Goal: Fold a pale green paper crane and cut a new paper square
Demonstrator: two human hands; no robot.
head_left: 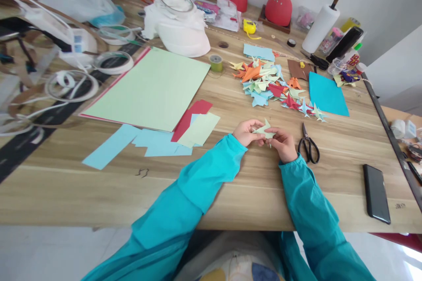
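Note:
Between my two hands is a small pale green folded paper figure (263,129) with pointed ends. My left hand (246,132) grips its left side, thumb on top. On its right side my right hand (282,142) pinches the paper, fingers closed. Beyond the hands lies a pile of folded paper figures (260,77) in orange, green, blue and red. Black-handled scissors (308,144) rest just right of my right hand. To the left are light blue paper strips (110,145), a red strip (191,120) and a pale green piece (199,129).
A large pale green sheet stack (148,88) lies left, with a spool of thread (216,63) near its corner. A teal square (328,93) and a phone (376,193) are on the right. Tape rolls (70,85), a white cap (178,26) and a paper roll (320,28) stand farther back.

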